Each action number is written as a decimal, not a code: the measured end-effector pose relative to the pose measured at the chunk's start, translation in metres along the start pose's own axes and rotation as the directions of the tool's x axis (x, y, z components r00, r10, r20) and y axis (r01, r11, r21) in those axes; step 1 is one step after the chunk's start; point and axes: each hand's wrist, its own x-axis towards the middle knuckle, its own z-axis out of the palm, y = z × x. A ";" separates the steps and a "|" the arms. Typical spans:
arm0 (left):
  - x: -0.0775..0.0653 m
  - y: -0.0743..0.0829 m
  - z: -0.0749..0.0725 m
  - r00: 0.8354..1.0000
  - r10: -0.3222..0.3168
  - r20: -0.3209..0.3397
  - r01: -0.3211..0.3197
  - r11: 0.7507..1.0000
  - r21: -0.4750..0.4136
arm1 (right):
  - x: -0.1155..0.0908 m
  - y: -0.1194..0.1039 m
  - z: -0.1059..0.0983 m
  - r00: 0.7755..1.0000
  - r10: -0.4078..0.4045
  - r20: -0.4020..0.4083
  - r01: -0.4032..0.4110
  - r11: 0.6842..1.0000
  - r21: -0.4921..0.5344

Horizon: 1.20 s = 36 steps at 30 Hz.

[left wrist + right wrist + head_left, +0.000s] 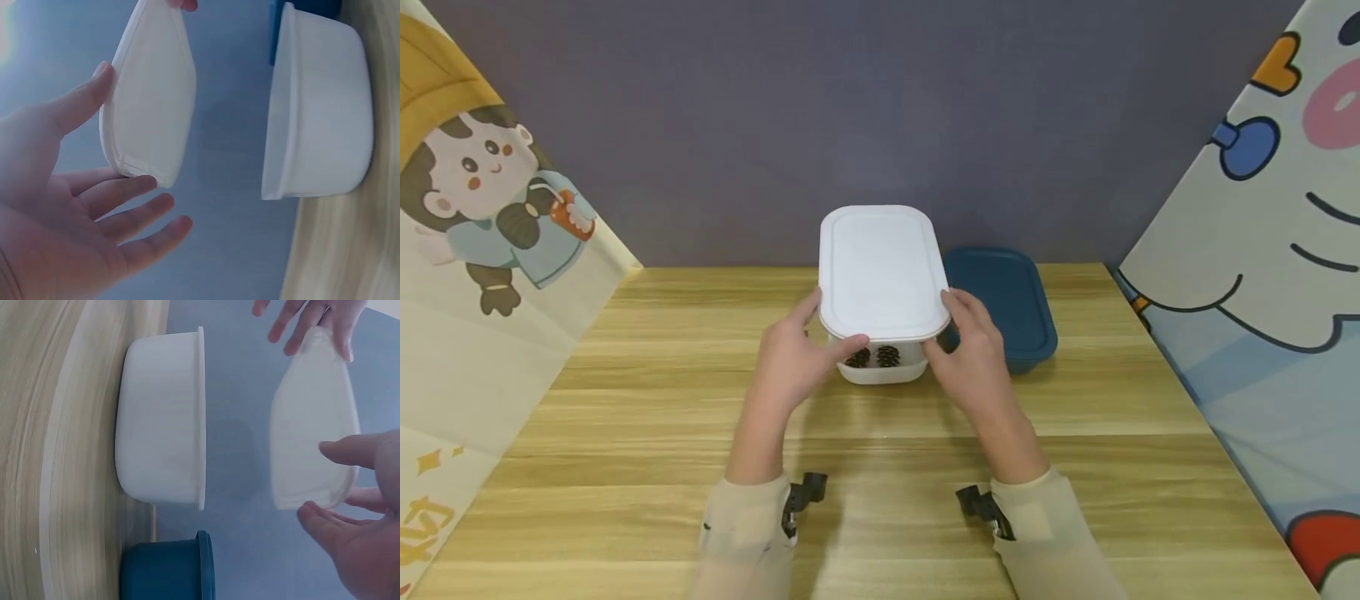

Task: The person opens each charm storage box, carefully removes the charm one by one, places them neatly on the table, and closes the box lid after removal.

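Note:
Both hands hold a white rectangular lid (pixel 883 271) level with a slight tilt, over a white plastic box (pixel 882 377). My left hand (pixel 793 354) pinches the left edge and near corner between thumb and forefinger; its other fingers spread below the rim in the left wrist view. On the opposite side my right hand (pixel 976 358) grips the lid's right edge near the front corner. A gap shows between lid (pixel 153 94) and box (pixel 328 106) in both wrist views. Dark brown pine cones (pixel 888 357) lie inside the box, partly hidden by the lid.
A dark blue lidded box (pixel 1003 304) stands just right of the white one, behind my right hand. Everything rests on a wood-grain table (pixel 655 433). A grey panel (pixel 880 108) rises at the back, with cartoon-printed panels on both sides.

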 end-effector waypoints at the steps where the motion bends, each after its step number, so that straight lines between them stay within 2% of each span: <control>1: -0.001 0.001 -0.002 1.000 -0.002 -0.005 0.002 1.000 -0.017 | 0.000 0.001 0.000 1.000 -0.016 -0.013 0.016 1.000 0.023; 3: -0.003 0.003 -0.005 1.000 -0.001 -0.015 0.000 0.999 -0.050 | -0.001 0.002 -0.002 0.999 -0.036 -0.033 0.038 0.996 0.081; 6: -0.007 0.006 -0.008 1.000 0.015 -0.027 -0.017 0.996 -0.090 | -0.001 0.005 -0.005 0.998 -0.015 -0.063 0.027 0.981 0.191; 9: -0.011 0.008 -0.011 0.998 0.055 -0.044 -0.060 0.992 -0.110 | 0.000 0.006 -0.009 0.993 0.062 -0.099 -0.025 0.941 0.338; 12: -0.013 0.008 -0.012 0.994 0.096 -0.048 -0.101 0.989 -0.105 | 0.002 0.005 -0.013 0.977 0.169 -0.131 -0.096 0.895 0.436; 15: -0.016 0.008 -0.013 0.994 0.107 -0.032 -0.109 0.990 -0.086 | 0.005 0.004 -0.017 0.955 0.264 -0.136 -0.168 0.859 0.484; 17: -0.017 0.007 -0.013 0.994 0.104 -0.019 -0.105 0.991 -0.081 | 0.006 0.004 -0.020 0.946 0.298 -0.129 -0.191 0.834 0.518; 19: -0.016 0.006 -0.012 0.994 0.109 -0.014 -0.109 0.990 -0.091 | 0.007 0.003 -0.022 0.945 0.305 -0.114 -0.196 0.814 0.547; 23: -0.012 0.002 -0.011 0.992 0.124 -0.033 -0.128 0.980 -0.149 | 0.005 0.002 -0.026 0.960 0.276 -0.035 -0.210 0.802 0.560; 28: -0.011 0.000 -0.013 0.989 0.136 -0.059 -0.147 0.950 -0.274 | 0.003 0.005 -0.029 0.974 0.176 0.145 -0.227 0.815 0.533; 30: -0.011 -0.001 -0.013 0.988 0.136 -0.067 -0.151 0.941 -0.302 | 0.001 0.006 -0.030 0.975 0.134 0.176 -0.207 0.833 0.512; 33: -0.010 -0.004 -0.013 0.987 0.137 -0.089 -0.158 0.941 -0.298 | 0.000 0.009 -0.031 0.982 0.114 0.148 -0.172 0.863 0.476; 36: -0.009 -0.007 -0.013 0.980 0.170 -0.108 -0.194 0.939 -0.284 | 0.000 0.013 -0.032 0.992 0.109 0.069 -0.128 0.898 0.421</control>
